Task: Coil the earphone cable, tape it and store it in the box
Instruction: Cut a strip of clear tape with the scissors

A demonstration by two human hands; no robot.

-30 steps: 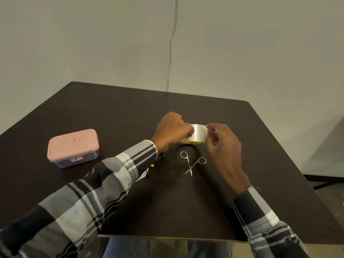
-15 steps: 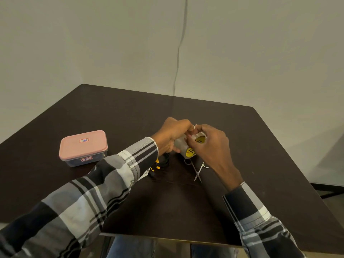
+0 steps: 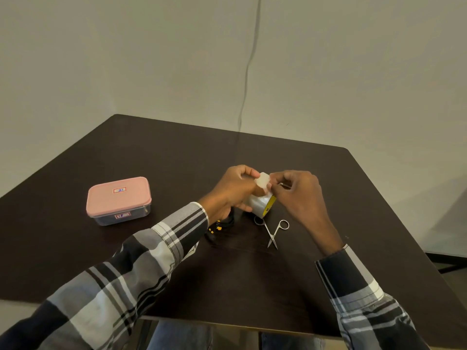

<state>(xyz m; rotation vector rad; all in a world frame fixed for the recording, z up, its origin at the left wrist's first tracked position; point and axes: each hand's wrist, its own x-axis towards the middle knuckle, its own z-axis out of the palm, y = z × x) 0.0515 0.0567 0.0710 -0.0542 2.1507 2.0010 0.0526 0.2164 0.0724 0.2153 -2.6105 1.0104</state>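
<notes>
Dark brown wooden table [image 3: 151,157]: pink-lidded clear plastic box [image 3: 118,200] left; small steel scissors [image 3: 271,229], black-yellow coiled earphone cable [image 3: 220,226] centre.

Dark brown wood-grain tabletop [image 3: 151,157], smooth, low sheen. Small silver metal scissors [image 3: 271,229], shiny. Clear glossy plastic tape roll [image 3: 259,204]. Rectangular clear plastic box [image 3: 121,215], matt pink plastic lid [image 3: 118,195]. Woven checked cloth sleeves [image 3: 131,281].

A clear tape roll [image 3: 260,205] with a yellow core is held above the tabletop [image 3: 177,152]; the dark coiled earphone cable [image 3: 222,224], apparently yellow-tipped, lies below it; the pink-lidded box [image 3: 118,199] sits closed, well left
</notes>
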